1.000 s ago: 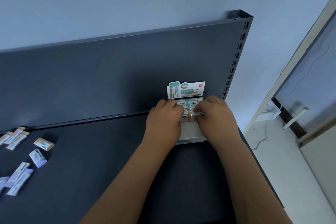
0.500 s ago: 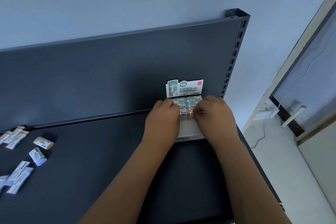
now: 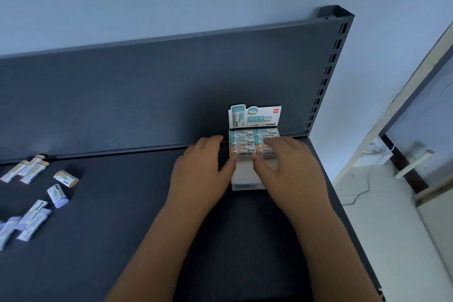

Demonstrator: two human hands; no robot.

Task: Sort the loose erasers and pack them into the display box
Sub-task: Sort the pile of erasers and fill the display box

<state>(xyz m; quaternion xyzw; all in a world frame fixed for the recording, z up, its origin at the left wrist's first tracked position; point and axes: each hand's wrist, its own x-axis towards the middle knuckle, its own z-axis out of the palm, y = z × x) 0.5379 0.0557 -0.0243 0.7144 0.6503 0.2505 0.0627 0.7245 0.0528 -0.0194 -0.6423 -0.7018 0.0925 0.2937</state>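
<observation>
The white display box stands at the back right of the dark shelf, its printed header card upright against the back panel. Two rows of packed erasers fill its rear part. My left hand lies at the box's left side, thumb touching the front eraser. My right hand lies over the right row, fingers spread and fairly straight, thumb at the middle of the box. Several loose erasers lie scattered at the far left, some tan, some lilac.
The dark shelf ends at a right edge close beside the box. Its back panel rises behind, with a slotted upright post. Beyond the right edge are a white floor and a door frame.
Both hands have loosened from the erasers in the box. My left hand slid left off the box top, and my right hand's fingers spread flat.
</observation>
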